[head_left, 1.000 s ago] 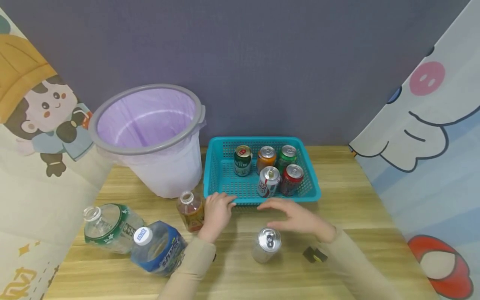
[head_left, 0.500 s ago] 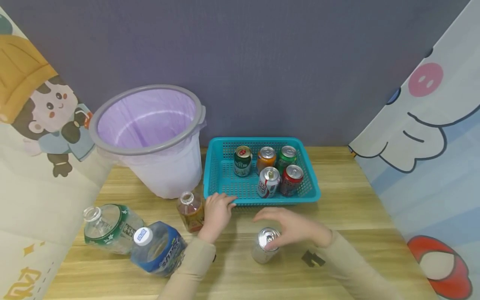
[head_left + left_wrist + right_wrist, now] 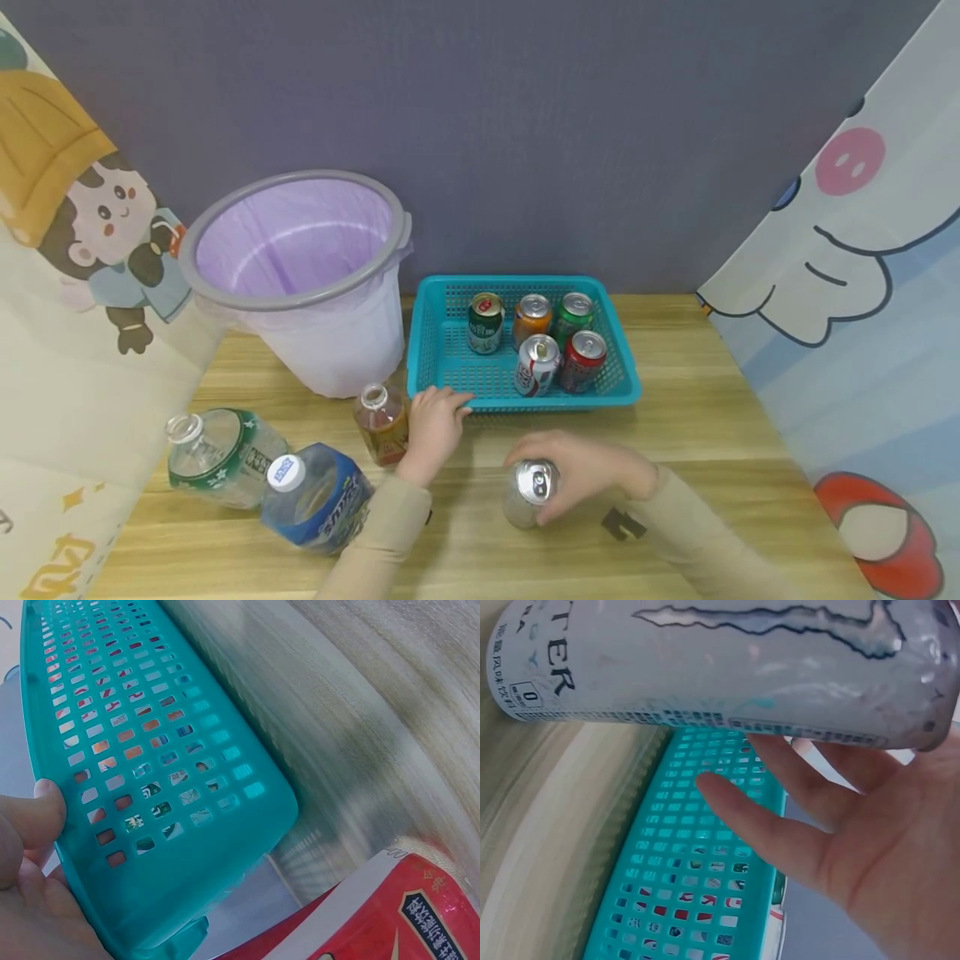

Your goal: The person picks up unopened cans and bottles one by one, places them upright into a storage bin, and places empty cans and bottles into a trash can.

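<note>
A tall silver-white drink can [image 3: 519, 502] stands upright on the wooden table in front of the turquoise basket [image 3: 510, 403]. My right hand [image 3: 588, 468] holds its upper part, fingers round the back and thumb at the near right side. In the right wrist view the can [image 3: 705, 675] shows dark lettering and a jagged stripe, with several fingers behind it. My left hand [image 3: 437, 427] grips the front rim of the basket near its left corner. From the left wrist view, the thumb [image 3: 46, 802] lies on the outside of that rim.
Several drink cans, among them a red one [image 3: 583, 362], stand in the basket. Left of my left hand is a small bottle [image 3: 384, 437]. Farther left are a blue-labelled bottle [image 3: 326, 504] and a green-labelled bottle [image 3: 228, 458]. A lined bin [image 3: 337, 342] stands behind them.
My right hand has moved down and slightly left from above the silver-white can, and its fingers have closed round it. The left hand stays on the basket rim.
</note>
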`<act>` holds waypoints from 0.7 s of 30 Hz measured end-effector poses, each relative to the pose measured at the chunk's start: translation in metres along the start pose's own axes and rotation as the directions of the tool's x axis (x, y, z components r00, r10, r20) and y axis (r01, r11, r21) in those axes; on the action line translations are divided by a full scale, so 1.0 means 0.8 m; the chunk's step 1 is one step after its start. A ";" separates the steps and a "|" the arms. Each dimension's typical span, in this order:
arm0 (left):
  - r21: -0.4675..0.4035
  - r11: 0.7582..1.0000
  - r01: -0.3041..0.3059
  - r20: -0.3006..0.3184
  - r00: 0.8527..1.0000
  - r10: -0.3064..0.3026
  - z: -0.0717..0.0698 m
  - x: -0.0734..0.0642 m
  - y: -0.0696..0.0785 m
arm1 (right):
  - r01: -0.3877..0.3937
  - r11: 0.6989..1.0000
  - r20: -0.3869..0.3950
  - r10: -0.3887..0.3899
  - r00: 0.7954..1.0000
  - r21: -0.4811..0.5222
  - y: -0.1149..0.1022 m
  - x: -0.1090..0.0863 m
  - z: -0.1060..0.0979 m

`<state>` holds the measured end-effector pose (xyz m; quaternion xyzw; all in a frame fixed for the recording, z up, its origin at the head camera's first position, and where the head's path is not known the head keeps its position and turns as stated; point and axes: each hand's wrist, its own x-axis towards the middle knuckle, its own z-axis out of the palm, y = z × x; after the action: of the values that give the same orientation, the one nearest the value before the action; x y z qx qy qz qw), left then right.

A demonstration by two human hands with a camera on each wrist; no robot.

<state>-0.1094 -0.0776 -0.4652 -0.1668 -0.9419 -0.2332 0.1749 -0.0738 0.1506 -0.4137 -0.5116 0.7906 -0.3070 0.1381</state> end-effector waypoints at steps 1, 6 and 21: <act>0.001 1.000 0.001 -0.001 1.000 -0.001 0.000 0.000 0.000 | -0.005 1.000 0.006 0.005 1.000 0.003 0.000 0.000 0.000; 0.000 1.000 0.005 0.005 1.000 -0.005 0.000 0.000 0.000 | -0.058 0.998 0.035 0.057 0.998 0.014 -0.001 -0.003 0.003; -0.017 1.000 0.011 0.016 1.000 -0.011 -0.001 0.000 0.000 | -0.090 0.996 0.028 0.090 0.996 0.026 0.001 -0.006 0.012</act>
<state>-0.1088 -0.0778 -0.4646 -0.1648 -0.9422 -0.2408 0.1645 -0.0674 0.1522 -0.4221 -0.4776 0.8066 -0.3043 0.1692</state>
